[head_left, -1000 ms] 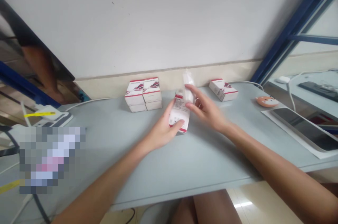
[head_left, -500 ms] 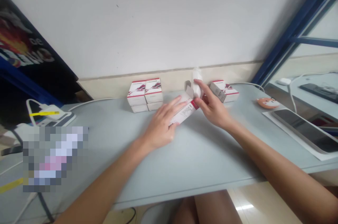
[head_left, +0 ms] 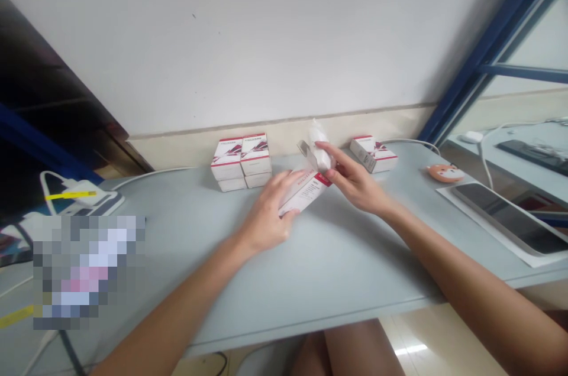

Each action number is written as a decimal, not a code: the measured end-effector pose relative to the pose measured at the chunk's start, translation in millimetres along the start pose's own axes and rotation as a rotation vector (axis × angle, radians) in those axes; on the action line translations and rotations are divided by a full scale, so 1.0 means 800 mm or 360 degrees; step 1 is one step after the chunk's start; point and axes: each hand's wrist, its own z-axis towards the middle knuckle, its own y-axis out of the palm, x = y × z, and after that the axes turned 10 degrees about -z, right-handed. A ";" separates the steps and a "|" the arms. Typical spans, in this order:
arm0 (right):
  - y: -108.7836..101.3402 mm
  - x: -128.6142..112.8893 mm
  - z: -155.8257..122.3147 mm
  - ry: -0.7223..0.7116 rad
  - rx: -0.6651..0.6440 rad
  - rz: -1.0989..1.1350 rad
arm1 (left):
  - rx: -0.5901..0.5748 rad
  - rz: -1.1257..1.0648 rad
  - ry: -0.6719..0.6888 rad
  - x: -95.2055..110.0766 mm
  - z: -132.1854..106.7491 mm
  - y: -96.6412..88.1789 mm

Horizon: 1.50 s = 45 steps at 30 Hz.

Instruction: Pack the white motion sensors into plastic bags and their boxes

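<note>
My left hand (head_left: 270, 210) is closed around a small white and red cardboard box (head_left: 304, 191), tilted with its flap end up and to the right. The box's end flap (head_left: 304, 151) stands open. At that open end my right hand (head_left: 352, 178) grips a white plastic-wrapped item (head_left: 320, 145) between thumb and fingers; what is inside the wrapping I cannot make out. The item's lower end meets the mouth of the box. Behind my left hand stand stacked white and red boxes (head_left: 228, 157), and a similar box (head_left: 373, 154) sits beyond my right hand.
A grey-blue table (head_left: 248, 299) runs along the wall. To the right lie an orange animal-shaped object (head_left: 445, 173) and a dark flat device (head_left: 506, 216) on a white sheet. On the left are a white power strip (head_left: 95, 195) with cables and a pixelated patch.
The wrapped item has tilted left and come over the open end of the box. My left hand has turned the box slightly, showing more of its printed side.
</note>
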 end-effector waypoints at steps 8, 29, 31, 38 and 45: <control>0.004 -0.007 -0.004 0.0009 0.0030 -0.0018 | 0.0056 -0.0114 -0.0168 0.002 0.000 0.002; 0.007 -0.024 -0.007 -0.0089 0.0066 -0.0115 | 0.0167 -0.0136 -0.0424 0.001 0.001 0.008; 0.006 -0.023 -0.007 -0.0121 0.0088 -0.0161 | 0.0184 -0.0132 -0.0420 0.000 0.000 0.009; 0.008 -0.029 -0.006 -0.0111 0.0167 -0.0261 | 0.0263 -0.0057 -0.0382 0.001 -0.003 0.013; 0.012 -0.025 -0.009 -0.0189 0.0015 -0.0328 | 0.0336 -0.0013 -0.0367 0.001 -0.003 0.017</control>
